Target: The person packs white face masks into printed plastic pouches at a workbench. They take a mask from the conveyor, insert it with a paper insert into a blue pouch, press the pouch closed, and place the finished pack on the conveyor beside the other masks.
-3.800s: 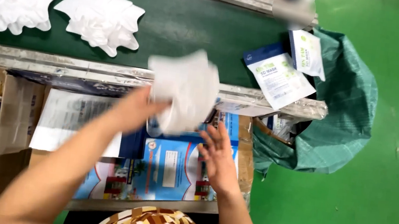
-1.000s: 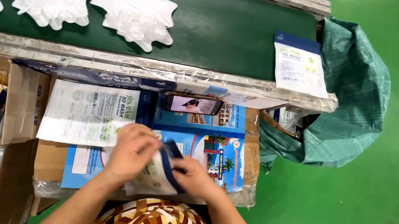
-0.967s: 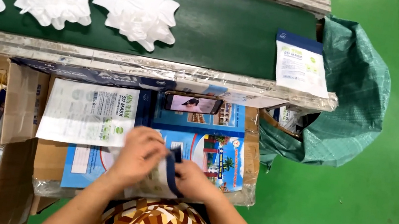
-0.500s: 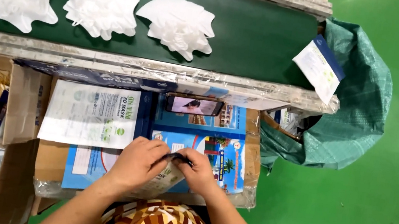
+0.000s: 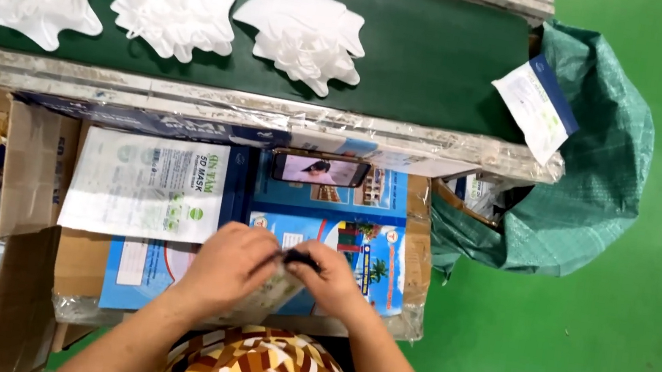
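Head view: the left hand (image 5: 228, 265) and the right hand (image 5: 329, 278) meet low in the middle of the frame, just above the person's patterned lap. Both are closed on one packet (image 5: 277, 285), a flat clear pouch with a dark top edge. The left hand's fingers (image 5: 259, 246) curl over its left part; the right hand's fingers (image 5: 306, 261) pinch the dark edge. The packet lies nearly flat, its long axis running left to right, the dark edge turned away from the person; most of it is hidden under the hands.

Beneath the hands lies a blue printed sheet (image 5: 356, 253) on a cardboard box (image 5: 416, 248). A white printed pouch (image 5: 145, 185) lies just to the left. A phone (image 5: 320, 170) lies crosswise near the belt's edge.

Beyond runs a green conveyor belt (image 5: 432, 63) carrying three white mask stacks (image 5: 304, 33) in a row. A filled packet (image 5: 536, 104) tips off the belt's right end over a green sack (image 5: 587, 186)
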